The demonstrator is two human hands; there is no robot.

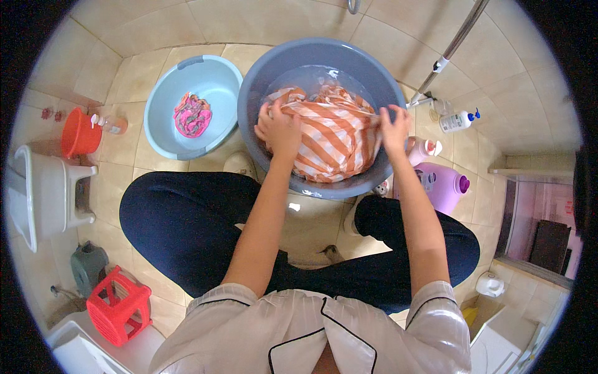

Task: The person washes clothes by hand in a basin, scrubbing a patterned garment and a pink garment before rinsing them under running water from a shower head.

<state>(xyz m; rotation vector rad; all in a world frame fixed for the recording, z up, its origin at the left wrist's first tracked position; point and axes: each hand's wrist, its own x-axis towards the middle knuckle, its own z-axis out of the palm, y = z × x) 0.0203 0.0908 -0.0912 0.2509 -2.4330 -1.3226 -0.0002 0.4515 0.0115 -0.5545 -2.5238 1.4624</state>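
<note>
A large grey-blue basin (246, 81) stands in front of me with water (293, 78) in it. An orange-and-white striped cloth (330, 137) lies bunched in the basin, its lower part in the water. My left hand (278, 129) grips the cloth at its left edge, fingers curled into the fabric. At the opposite edge my right hand (394, 129) pinches the cloth beside the basin's right rim. Between the two hands the fabric is drawn fairly taut along its upper edge. The fingertips are partly hidden by the folds.
Left of the basin sits a light-blue basin (162, 134) holding a pink patterned cloth (192, 116). A purple jug (439, 187), a pink bottle (420, 151) and a white pump bottle (458, 121) stand at right. A red stool (118, 305) and white stool (53, 193) are at left.
</note>
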